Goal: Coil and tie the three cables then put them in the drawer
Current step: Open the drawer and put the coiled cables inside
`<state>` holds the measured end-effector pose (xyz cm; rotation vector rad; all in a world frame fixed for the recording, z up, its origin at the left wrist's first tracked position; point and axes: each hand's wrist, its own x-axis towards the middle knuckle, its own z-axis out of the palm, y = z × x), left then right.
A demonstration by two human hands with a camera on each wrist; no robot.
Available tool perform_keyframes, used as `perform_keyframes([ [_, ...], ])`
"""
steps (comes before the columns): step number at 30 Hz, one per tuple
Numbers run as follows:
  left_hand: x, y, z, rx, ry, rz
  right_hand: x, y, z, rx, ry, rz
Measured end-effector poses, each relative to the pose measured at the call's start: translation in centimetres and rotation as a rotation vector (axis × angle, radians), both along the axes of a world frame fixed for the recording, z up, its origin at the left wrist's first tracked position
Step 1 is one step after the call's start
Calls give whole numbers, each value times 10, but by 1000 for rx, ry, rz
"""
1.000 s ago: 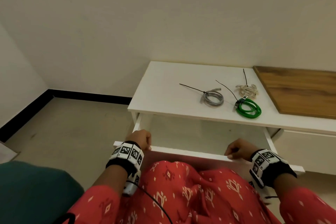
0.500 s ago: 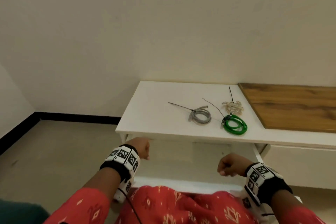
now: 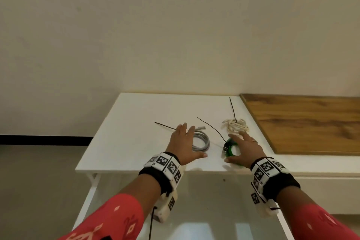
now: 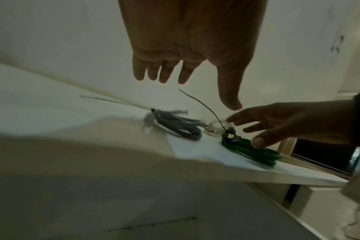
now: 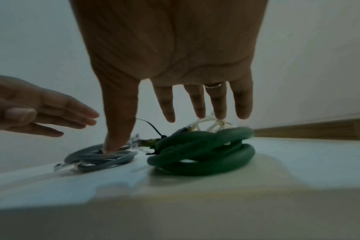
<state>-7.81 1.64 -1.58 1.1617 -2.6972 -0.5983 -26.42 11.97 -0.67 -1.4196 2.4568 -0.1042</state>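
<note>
Three tied coils lie on the white table top [image 3: 136, 115]: a grey cable [image 3: 203, 142], a green cable [image 3: 229, 149] and a cream cable [image 3: 235, 125], each with a black tie sticking out. My left hand [image 3: 187, 142] is spread open over the grey cable [image 4: 175, 125], holding nothing. Over the green cable [image 5: 201, 152] hovers my right hand [image 3: 242, 149], fingers straight and thumb low beside the coil; I cannot tell whether it touches. The drawer [image 3: 204, 200] stands pulled out below the table's front edge.
A wooden board [image 3: 311, 122] covers the top to the right of the cables. Below it is a white drawer front [image 3: 321, 191]. A pale wall rises behind the table, and grey floor [image 3: 39, 181] lies to the left.
Both hands have left the drawer's front edge and risen to the table top, opening over the grey and green coils. The camera has tilted up and moved closer.
</note>
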Motion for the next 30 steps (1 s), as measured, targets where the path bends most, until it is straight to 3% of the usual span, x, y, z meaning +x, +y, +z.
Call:
perform_keyframes([
  [11,-37,-10,-41,-20,-137,53,-12,-11,-24,-14,0,-31],
  [14,-39,-12,-37,-39,-86,72,-10,-10,-22,-16,-3,-42],
  [18,-34,-8,-27,77,-16,72,-5,-4,-17,-43,-31,-67],
  [26,26,15,-1,98,-39,29,31,22,8,-86,-91,-28],
  [30,80,25,19,89,-112,-1,64,29,24,-84,-105,84],
])
